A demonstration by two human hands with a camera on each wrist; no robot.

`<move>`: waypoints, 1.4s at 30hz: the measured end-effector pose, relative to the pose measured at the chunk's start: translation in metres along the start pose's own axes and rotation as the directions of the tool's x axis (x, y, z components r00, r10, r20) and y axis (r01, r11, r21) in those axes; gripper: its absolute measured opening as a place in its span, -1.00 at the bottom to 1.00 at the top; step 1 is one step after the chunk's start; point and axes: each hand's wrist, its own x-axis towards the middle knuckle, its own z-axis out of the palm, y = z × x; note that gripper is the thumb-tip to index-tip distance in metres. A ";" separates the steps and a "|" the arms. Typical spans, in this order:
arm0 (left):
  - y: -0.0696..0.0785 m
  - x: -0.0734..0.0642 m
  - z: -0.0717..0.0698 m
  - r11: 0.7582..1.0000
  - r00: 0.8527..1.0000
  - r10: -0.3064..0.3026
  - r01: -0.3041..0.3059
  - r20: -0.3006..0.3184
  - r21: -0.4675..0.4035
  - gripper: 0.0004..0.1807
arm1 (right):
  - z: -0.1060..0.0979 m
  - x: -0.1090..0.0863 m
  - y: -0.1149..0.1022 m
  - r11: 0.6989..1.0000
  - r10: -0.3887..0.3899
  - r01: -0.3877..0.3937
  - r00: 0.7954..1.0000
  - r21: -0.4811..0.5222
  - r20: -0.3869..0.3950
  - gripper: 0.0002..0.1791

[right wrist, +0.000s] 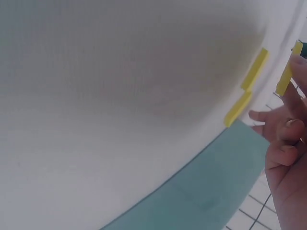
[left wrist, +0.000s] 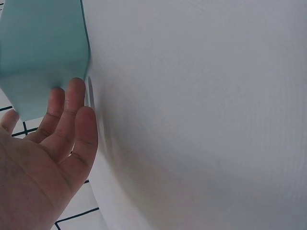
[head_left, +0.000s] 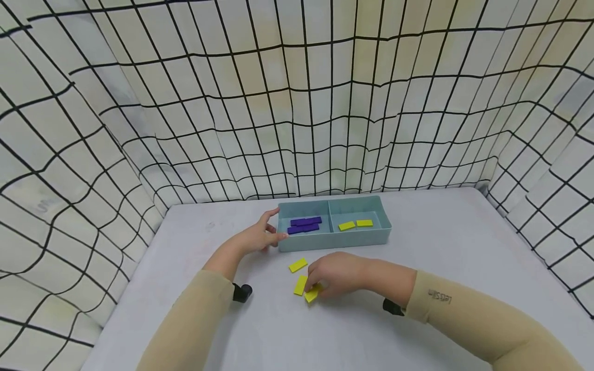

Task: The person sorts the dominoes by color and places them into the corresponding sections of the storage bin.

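Note:
A light teal two-compartment box (head_left: 334,240) stands on the table. My left hand (head_left: 252,238) holds its left end, the thumb at the near corner and a finger at the far one; fingertips touch the end wall in the left wrist view. My right hand (head_left: 341,273) is in front of the box and pinches a yellow tile (right wrist: 289,69) between thumb and finger. Two more yellow tiles lie on the table, the farther tile (head_left: 298,265) and the nearer tile (head_left: 300,285). Purple tiles (head_left: 303,225) lie in the left compartment. In the right one are two yellow tiles (head_left: 364,223).
The white table (head_left: 199,247) extends around the box. A black wire grid (head_left: 325,123) rises behind the table and along both sides, with a pale wall or sheet behind it. Dark wrist mounts (head_left: 243,292) sit on both wrists.

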 end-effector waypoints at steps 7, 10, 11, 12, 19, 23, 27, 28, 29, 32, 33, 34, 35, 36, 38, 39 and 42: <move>0.000 0.001 0.001 1.000 1.000 -0.001 0.001 -0.005 -0.003 0.01 | -0.013 -0.008 0.011 0.991 0.095 -0.091 0.995 0.099 -0.040 -0.69; -0.001 0.002 0.002 1.000 1.000 0.004 -0.004 -0.006 -0.014 0.02 | -0.020 -0.014 0.020 0.983 0.146 -0.137 0.987 0.121 -0.068 -0.68; -0.001 0.002 0.002 1.000 1.000 0.005 -0.005 -0.006 -0.018 0.02 | -0.022 -0.016 0.024 0.980 0.165 -0.154 0.983 0.123 -0.081 -0.68; -0.001 0.002 0.002 1.000 1.000 0.006 -0.007 -0.007 -0.022 0.02 | -0.025 -0.018 0.028 0.977 0.181 -0.168 0.979 0.131 -0.092 -0.69; -0.003 0.002 0.001 1.000 1.000 0.006 -0.006 -0.006 -0.025 0.02 | -0.047 -0.034 0.060 0.960 0.257 -0.230 0.948 0.159 -0.186 -0.72; -0.003 0.002 0.001 1.000 1.000 0.006 -0.007 -0.006 -0.021 0.02 | -0.058 -0.042 0.077 0.954 0.282 -0.245 0.931 0.174 -0.232 -0.72; -0.004 0.002 0.000 1.000 1.000 0.004 -0.005 -0.006 -0.022 0.01 | -0.065 -0.045 0.091 0.952 0.293 -0.257 0.923 0.168 -0.249 -0.71; -0.004 0.002 0.000 1.000 1.000 0.004 -0.004 -0.006 -0.022 0.01 | -0.066 -0.045 0.093 0.951 0.300 -0.267 0.921 0.159 -0.249 -0.70; -0.004 0.002 0.000 1.000 1.000 0.003 -0.004 -0.005 -0.021 0.01 | -0.067 -0.044 0.096 0.951 0.303 -0.273 0.920 0.148 -0.250 -0.70; -0.003 0.002 0.000 1.000 1.000 0.005 -0.005 -0.004 -0.019 0.01 | -0.069 -0.042 0.103 0.946 0.323 -0.304 0.912 0.110 -0.253 -0.71; -0.003 0.002 0.000 1.000 1.000 0.005 -0.005 -0.005 -0.017 0.01 | -0.069 -0.040 0.106 0.944 0.331 -0.318 0.910 0.091 -0.251 -0.71; -0.003 0.002 -0.001 1.000 1.000 0.007 -0.007 -0.005 -0.015 0.01 | -0.069 -0.039 0.108 0.941 0.338 -0.331 0.908 0.072 -0.247 -0.71; -0.003 0.002 -0.001 1.000 1.000 0.008 -0.008 -0.004 -0.013 0.01 | -0.069 -0.038 0.110 0.937 0.349 -0.345 0.905 0.061 -0.241 -0.71; -0.003 0.002 0.000 1.000 1.000 0.008 -0.008 -0.004 -0.012 0.02 | -0.068 -0.036 0.112 0.932 0.360 -0.361 0.903 0.042 -0.234 -0.71; -0.003 0.002 0.000 1.000 1.000 0.009 -0.009 -0.004 -0.009 0.02 | -0.067 -0.033 0.116 0.923 0.375 -0.384 0.901 0.005 -0.219 -0.70; -0.003 0.001 0.000 1.000 1.000 0.010 -0.010 -0.004 -0.009 0.02 | -0.067 -0.031 0.119 0.918 0.384 -0.396 0.899 -0.016 -0.211 -0.70; -0.001 0.001 0.000 1.000 1.000 0.011 -0.011 -0.007 -0.009 0.02 | -0.065 -0.027 0.124 0.900 0.407 -0.428 0.893 -0.080 -0.194 -0.71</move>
